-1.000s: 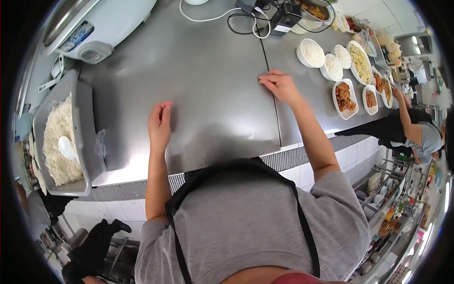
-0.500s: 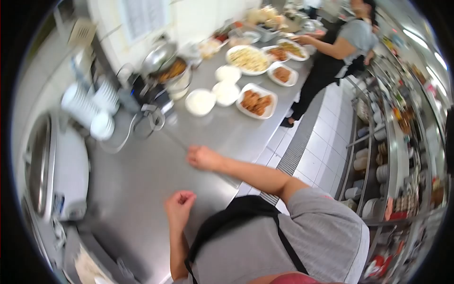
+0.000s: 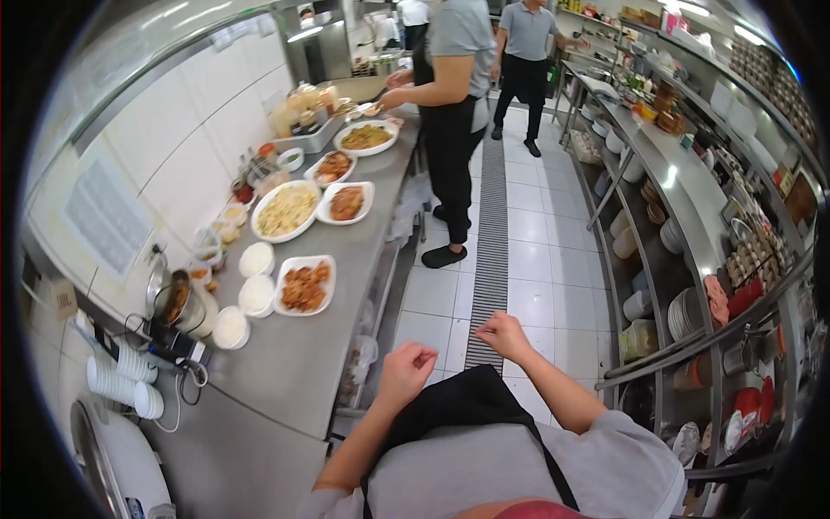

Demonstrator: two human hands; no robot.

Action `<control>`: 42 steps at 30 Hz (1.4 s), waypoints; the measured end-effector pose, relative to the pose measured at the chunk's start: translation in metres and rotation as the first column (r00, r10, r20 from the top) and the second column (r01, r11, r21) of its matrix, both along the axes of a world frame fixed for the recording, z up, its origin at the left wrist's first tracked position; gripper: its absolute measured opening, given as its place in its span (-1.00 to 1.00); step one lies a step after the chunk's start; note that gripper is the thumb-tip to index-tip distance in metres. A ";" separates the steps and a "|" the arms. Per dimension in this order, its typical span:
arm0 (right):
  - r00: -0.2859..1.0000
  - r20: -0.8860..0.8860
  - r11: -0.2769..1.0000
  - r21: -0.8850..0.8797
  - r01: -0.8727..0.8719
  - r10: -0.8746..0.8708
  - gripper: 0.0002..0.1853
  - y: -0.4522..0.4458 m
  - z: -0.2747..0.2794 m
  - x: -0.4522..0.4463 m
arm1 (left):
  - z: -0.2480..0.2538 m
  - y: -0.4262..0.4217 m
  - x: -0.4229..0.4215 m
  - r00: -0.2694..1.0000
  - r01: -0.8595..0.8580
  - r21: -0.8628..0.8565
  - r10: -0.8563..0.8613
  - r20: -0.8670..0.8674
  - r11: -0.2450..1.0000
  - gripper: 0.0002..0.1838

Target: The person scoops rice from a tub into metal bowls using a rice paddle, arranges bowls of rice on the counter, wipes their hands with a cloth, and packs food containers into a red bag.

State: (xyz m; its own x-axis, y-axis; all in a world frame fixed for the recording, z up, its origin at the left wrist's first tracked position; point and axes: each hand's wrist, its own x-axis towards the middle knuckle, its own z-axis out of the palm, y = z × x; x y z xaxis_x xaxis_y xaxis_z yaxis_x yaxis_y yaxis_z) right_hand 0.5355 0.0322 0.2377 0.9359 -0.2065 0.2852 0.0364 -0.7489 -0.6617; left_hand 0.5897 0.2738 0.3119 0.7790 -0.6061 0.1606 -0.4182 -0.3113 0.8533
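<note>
My left hand (image 3: 406, 374) is raised in front of the black apron (image 3: 462, 398), just right of the steel counter's edge. Its fingers are curled together, and nothing shows in them. My right hand (image 3: 503, 336) hangs in the air over the floor drain (image 3: 489, 259), fingers bent inward with the tips pinched; anything between them is too small to make out. Neither hand touches the counter (image 3: 294, 372). Nearest on it are a square dish of browned meat (image 3: 304, 287) and several white bowls of rice (image 3: 231, 328).
A person in a grey shirt (image 3: 458, 52) stands at the counter's far end by more dishes (image 3: 285, 210). Another person (image 3: 526, 52) stands further down the tiled aisle. Steel shelving (image 3: 666, 182) lines the right. A rice cooker (image 3: 121, 458) sits lower left.
The view has swung right, from the counter to the aisle. Both hands have gone from over the counter to in front of the apron, above the floor. The rice tub has left the view.
</note>
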 end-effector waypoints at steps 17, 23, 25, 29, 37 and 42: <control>0.686 0.269 0.736 0.203 0.646 -0.676 -0.73 -0.336 -0.030 -0.057 | -0.034 -0.396 0.057 0.957 0.275 0.023 -0.276 0.084 0.961 -0.51; 0.662 -0.545 0.769 0.047 0.637 -0.515 -0.57 -0.462 -0.050 0.003 | -0.068 -0.512 0.139 0.870 0.418 0.170 -0.447 0.210 0.893 -0.57; 0.526 -0.361 0.561 0.007 0.828 -0.770 -0.59 -0.500 -0.101 0.006 | -0.065 -0.558 0.177 0.840 0.489 0.248 -0.528 0.123 0.836 -0.70; 0.310 -0.589 0.513 -0.213 0.832 -0.747 -0.54 -0.561 -0.226 -0.033 | -0.036 -0.648 0.235 0.736 0.591 0.047 -0.561 0.379 0.806 -0.64; 0.115 -0.793 0.537 -0.290 0.792 -0.599 -0.74 -0.487 -0.435 -0.127 | -0.028 -0.793 0.330 0.814 0.541 0.118 -0.553 0.175 0.833 -0.87; 0.179 -0.931 0.536 -0.020 0.844 -0.317 -0.75 -0.587 -0.369 -0.056 | -0.047 -0.868 0.394 0.864 0.463 0.176 -0.487 0.129 0.869 -0.84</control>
State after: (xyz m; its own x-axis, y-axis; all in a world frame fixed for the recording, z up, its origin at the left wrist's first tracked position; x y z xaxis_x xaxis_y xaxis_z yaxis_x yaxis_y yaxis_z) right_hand 0.4791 -0.5552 -0.1312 0.1376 -0.6306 -0.7638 -0.9601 0.1045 -0.2593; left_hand 0.9840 -0.5938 0.2653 0.3605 -0.9205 0.1504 -0.6740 -0.1456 0.7243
